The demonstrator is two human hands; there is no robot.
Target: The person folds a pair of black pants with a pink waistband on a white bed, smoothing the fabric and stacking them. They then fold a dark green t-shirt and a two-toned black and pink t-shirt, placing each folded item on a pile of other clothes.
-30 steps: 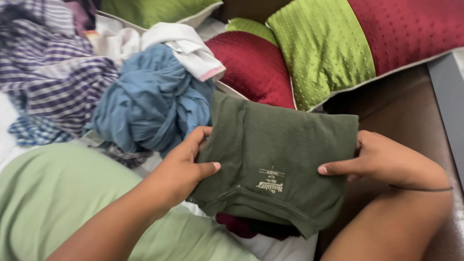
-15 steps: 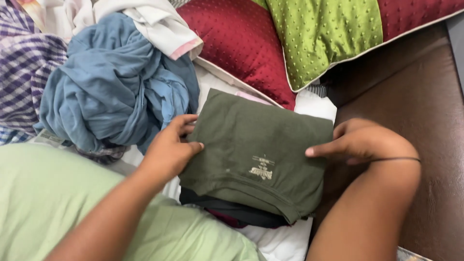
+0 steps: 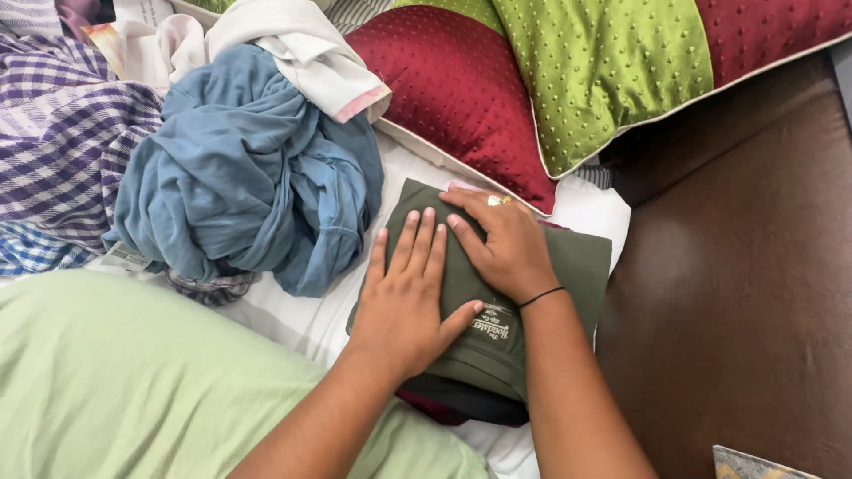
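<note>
Closest to me, my lap in pale green cloth (image 3: 133, 381) fills the lower left. Just past it, both my hands lie flat on a folded olive-green shirt (image 3: 568, 266). My left hand (image 3: 408, 297) presses down on the shirt's near left part, fingers (image 3: 417, 244) stretched out and together, thumb splayed toward a small printed label near the fold. My right hand (image 3: 501, 244) lies across the far part, fingers pointing left, a ring on one of them and a thin black band (image 3: 541, 297) on the wrist. Neither hand grips anything; both are released and spread, palms down on the cloth.

The shirt sits right under my palms, on top of a small stack: a dark garment (image 3: 470, 404) and a maroon edge peek out beneath its near side. Its long axis runs from near-left to far-right, and my left hand is the nearer one to me. The stack rests on the white sheet of the bed (image 3: 302, 315).

Left of my hands, nearly touching the shirt, a bundle of blue cloth (image 3: 240, 177) lies crumpled, with a white garment with a pink edge (image 3: 311, 62) draped over its top. Further left, purple checked fabric (image 3: 62, 133). Beyond the shirt, a dark red cushion (image 3: 453, 89) and a green dotted cushion (image 3: 603, 71) lean together. To the right, brown wood (image 3: 737, 293).
</note>
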